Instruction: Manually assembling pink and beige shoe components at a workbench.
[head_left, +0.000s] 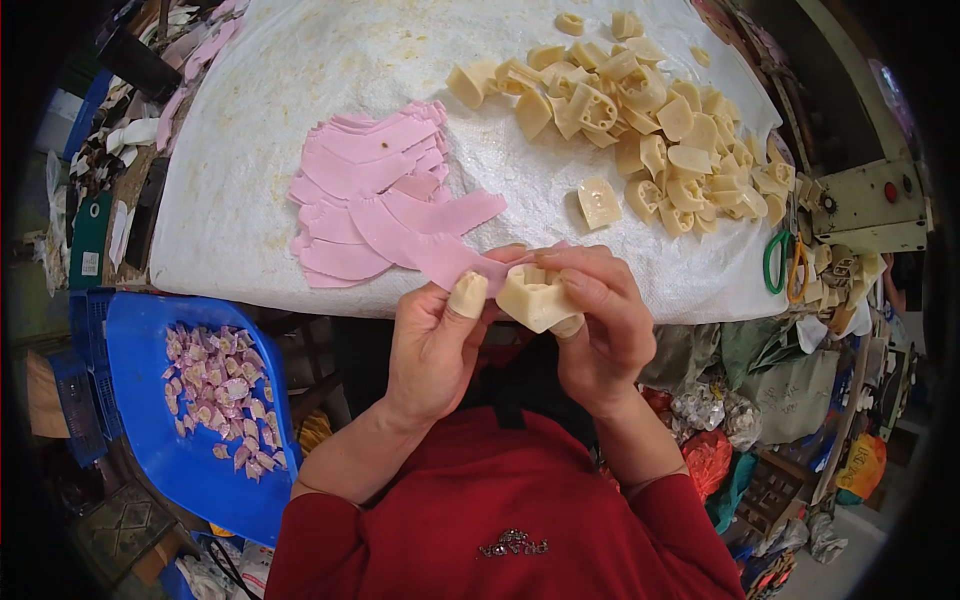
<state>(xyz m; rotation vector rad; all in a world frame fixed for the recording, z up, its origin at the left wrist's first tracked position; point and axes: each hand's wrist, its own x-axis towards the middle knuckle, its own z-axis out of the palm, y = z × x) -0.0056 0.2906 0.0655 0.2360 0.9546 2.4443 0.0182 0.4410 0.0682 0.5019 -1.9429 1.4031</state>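
Note:
Just off the table's near edge, my right hand (603, 325) grips a beige plastic shoe heel (533, 297) with its hollow, ribbed end facing up. My left hand (432, 340), a pale cover on its thumb, pinches a curved pink leather strip (445, 262). One end of that strip passes behind the heel between both hands; the other reaches back toward a stack of pink leather pieces (345, 190) on the table. How far the strip touches the heel is hidden by my fingers. A single heel (599, 203) lies apart, in front of a heap of similar heels (680, 140).
White woven sheeting (240, 200) covers the table. At lower left a blue plastic scoop-shaped tub (140, 400) holds many pink-covered heels (225, 390). Green-handled scissors (775, 262) and an orange-handled pair (797, 270) hang at the right edge. Bags and scraps crowd the right side.

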